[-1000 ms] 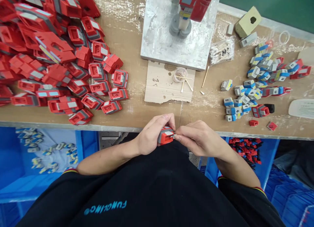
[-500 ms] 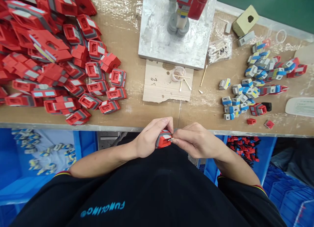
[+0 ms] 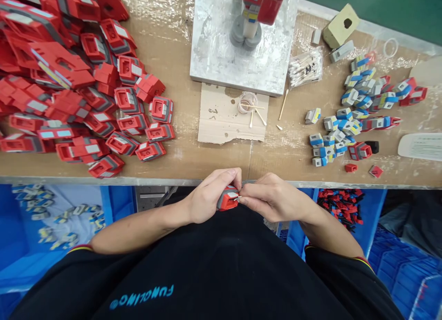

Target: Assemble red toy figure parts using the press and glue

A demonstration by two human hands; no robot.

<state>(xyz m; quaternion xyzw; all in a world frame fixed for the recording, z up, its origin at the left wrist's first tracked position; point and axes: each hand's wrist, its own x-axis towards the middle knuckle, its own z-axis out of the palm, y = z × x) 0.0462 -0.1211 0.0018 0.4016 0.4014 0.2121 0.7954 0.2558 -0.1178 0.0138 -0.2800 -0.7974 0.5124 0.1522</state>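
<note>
In the head view my left hand (image 3: 209, 198) is closed around a red and grey toy vehicle part (image 3: 228, 199), just in front of the table edge. My right hand (image 3: 275, 198) pinches a slim cotton swab (image 3: 238, 198), most of which the fingers hide. Its whitish tip meets the right end of the toy part. Beyond the hands, a small round cup (image 3: 246, 107) with swabs across it stands on a piece of cardboard (image 3: 214, 132).
Many red toy parts (image 3: 69, 103) are heaped at left. A metal plate (image 3: 214, 62) bears a fixture (image 3: 246, 34). At right lie a bag of swabs (image 3: 305, 67) and several small blue-white-yellow parts (image 3: 345, 122). Blue bins (image 3: 122, 201) sit below the table edge (image 3: 69, 180).
The whole view has shifted slightly, so the table things appear a little farther left. Both hands keep the same hold, with the swab tip still at the end of the toy part.
</note>
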